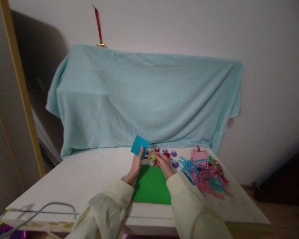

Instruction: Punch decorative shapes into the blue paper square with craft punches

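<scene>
My left hand (137,161) is closed on a small sheet of blue paper (139,145), thumb on top; the sheet's right edge has a row of punched holes. My right hand (162,161) pinches a small lime-green craft punch (153,157) just right of the paper, near the left fingertips. Whether the punch touches the paper I cannot tell. Beneath both hands lies a green sheet (151,186) on the white table. Beyond the right hand stand several small purple punches (175,164) and a red one (156,150).
At the right of the white table (89,179) is a pile of perforated pink, blue and green paper strips (204,176). A light-blue cloth (144,96) hangs along the back. A grey cable (49,204) curves over the front left edge.
</scene>
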Available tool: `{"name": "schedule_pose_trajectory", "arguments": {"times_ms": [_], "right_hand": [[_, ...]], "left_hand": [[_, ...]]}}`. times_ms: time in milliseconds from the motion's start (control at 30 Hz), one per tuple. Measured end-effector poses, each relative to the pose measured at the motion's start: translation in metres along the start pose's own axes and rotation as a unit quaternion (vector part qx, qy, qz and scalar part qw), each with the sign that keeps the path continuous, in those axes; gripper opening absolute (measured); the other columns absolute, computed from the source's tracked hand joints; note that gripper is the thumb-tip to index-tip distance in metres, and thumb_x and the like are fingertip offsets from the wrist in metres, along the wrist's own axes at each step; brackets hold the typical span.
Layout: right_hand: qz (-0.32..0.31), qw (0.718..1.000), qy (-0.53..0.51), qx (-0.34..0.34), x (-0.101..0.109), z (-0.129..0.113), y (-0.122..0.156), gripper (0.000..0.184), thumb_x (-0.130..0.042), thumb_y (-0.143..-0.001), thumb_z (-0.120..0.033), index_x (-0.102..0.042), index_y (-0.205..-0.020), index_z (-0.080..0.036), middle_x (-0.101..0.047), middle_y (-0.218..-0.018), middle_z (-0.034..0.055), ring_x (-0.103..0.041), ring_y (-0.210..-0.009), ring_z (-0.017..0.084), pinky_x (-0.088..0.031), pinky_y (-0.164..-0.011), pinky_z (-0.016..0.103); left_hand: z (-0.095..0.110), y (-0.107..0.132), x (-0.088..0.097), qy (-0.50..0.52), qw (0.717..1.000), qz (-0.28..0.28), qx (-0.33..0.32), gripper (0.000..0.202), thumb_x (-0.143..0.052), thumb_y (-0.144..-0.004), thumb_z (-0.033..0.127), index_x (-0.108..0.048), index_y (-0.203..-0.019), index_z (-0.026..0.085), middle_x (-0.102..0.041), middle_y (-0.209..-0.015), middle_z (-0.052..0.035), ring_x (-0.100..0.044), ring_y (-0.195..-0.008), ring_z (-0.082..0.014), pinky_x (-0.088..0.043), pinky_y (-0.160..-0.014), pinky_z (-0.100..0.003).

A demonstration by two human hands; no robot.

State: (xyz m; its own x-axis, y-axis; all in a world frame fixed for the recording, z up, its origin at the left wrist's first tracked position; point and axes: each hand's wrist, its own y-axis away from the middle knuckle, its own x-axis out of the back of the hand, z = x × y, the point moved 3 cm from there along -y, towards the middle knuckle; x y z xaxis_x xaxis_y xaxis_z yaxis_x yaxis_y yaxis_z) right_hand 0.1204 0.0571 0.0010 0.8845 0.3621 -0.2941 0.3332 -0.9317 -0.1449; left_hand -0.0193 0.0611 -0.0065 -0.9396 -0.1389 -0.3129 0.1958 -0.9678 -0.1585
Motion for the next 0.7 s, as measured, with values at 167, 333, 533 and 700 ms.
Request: {"name": "schedule_pose_trajectory", "arguments": {"times_ms": [167,333,533,700], "right_hand": [[0.053,0.972,-0.225,-0.032,0.02,0.008,-0.008,0.036,-0.048,-0.081,-0.051,-0.058,-0.078,-0.017,-0.06,-0.068,0.0039,-0.05,-0.051,0.011,-0.033,-0.043,0.022],[0.023,0.942,-0.333,-0.028,0.037,0.009,-0.006,0.04,-0.039,-0.087,-0.047,-0.056,-0.07,-0.016,-0.044,-0.047,-0.002,-0.037,-0.041,0.009,-0.031,-0.042,0.021],[0.02,0.934,-0.356,-0.036,0.04,0.011,-0.007,0.041,-0.035,-0.087,-0.047,-0.055,-0.07,-0.016,-0.038,-0.045,-0.0034,-0.033,-0.041,0.009,-0.029,-0.041,0.021],[0.033,0.945,-0.325,-0.037,0.04,0.011,-0.006,0.041,-0.037,-0.086,-0.05,-0.054,-0.068,-0.017,-0.034,-0.046,-0.0041,-0.032,-0.042,0.01,-0.029,-0.042,0.023]], "left_hand": [[0.001,-0.002,0.006,-0.038,0.999,0.014,-0.028,0.053,-0.049,-0.075,0.059,-0.064,-0.088,0.01,-0.066,-0.07,-0.0091,-0.06,-0.061,-0.0181,-0.047,-0.06,-0.029],[-0.006,-0.004,0.011,-0.091,0.994,0.029,-0.052,0.043,-0.049,-0.077,0.053,-0.062,-0.067,0.013,-0.062,-0.058,-0.0056,-0.056,-0.053,-0.0155,-0.044,-0.06,-0.027],[-0.008,-0.004,0.015,-0.151,0.985,0.064,-0.054,0.041,-0.053,-0.074,0.051,-0.054,-0.053,0.016,-0.058,-0.05,-0.0029,-0.053,-0.05,-0.0142,-0.04,-0.057,-0.025],[-0.004,0.0,0.01,-0.148,0.987,0.041,-0.05,0.04,-0.052,-0.074,0.05,-0.052,-0.053,0.017,-0.056,-0.049,-0.0011,-0.051,-0.049,-0.0135,-0.039,-0.055,-0.024]]}}
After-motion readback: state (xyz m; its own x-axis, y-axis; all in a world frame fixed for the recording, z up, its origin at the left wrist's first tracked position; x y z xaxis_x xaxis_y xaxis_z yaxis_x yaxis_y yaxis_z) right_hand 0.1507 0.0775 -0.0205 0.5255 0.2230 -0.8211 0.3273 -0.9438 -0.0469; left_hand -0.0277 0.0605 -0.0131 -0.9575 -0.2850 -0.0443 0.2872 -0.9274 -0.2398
